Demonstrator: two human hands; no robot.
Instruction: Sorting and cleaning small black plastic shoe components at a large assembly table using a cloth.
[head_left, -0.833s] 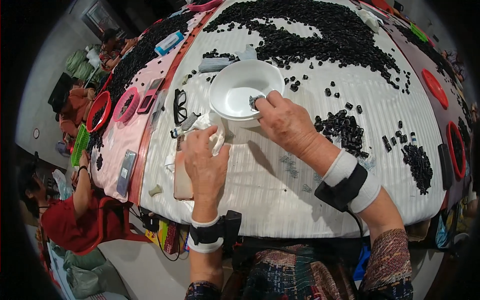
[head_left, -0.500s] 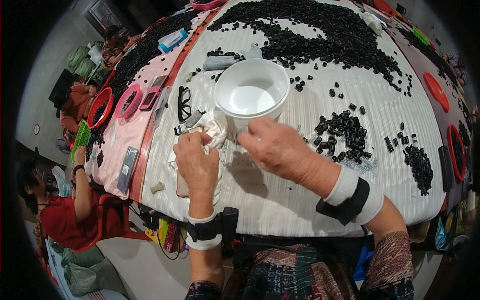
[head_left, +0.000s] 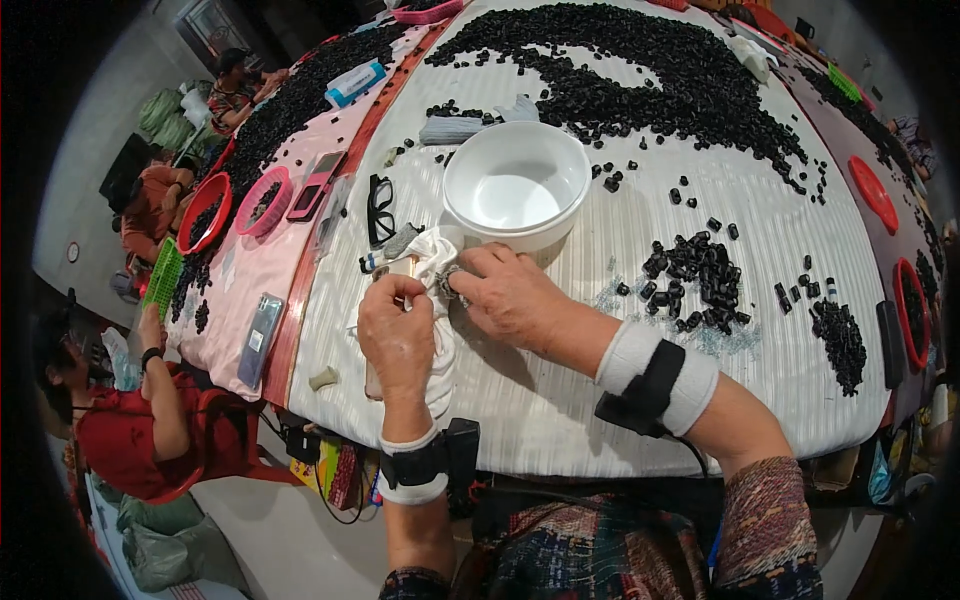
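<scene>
My left hand (head_left: 396, 335) is closed, its thumb and fingertips pinched together beside a crumpled white cloth (head_left: 437, 250). What lies in that pinch is too small to make out. My right hand (head_left: 515, 300) is closed as well, fingertips around a small dark grey thing (head_left: 447, 283) at the cloth's edge; its kind cannot be told. Both hands nearly meet below a white plastic bowl (head_left: 520, 240), which has nothing in it. Part of a flat, beige-edged object shows under my left hand. To the right, small black cylindrical parts (head_left: 700, 275) lie in a loose heap.
Black-framed glasses (head_left: 380, 210) and a grey rolled cloth (head_left: 450, 130) lie left of the bowl. A large spread of black parts (head_left: 640, 100) covers the far table. Smaller black pieces (head_left: 838, 340) are piled at right. Several people work at the left table, near a phone (head_left: 260, 340).
My right hand has moved left and down from beside the bowl to the cloth, close to my left hand. The view has shifted slightly.
</scene>
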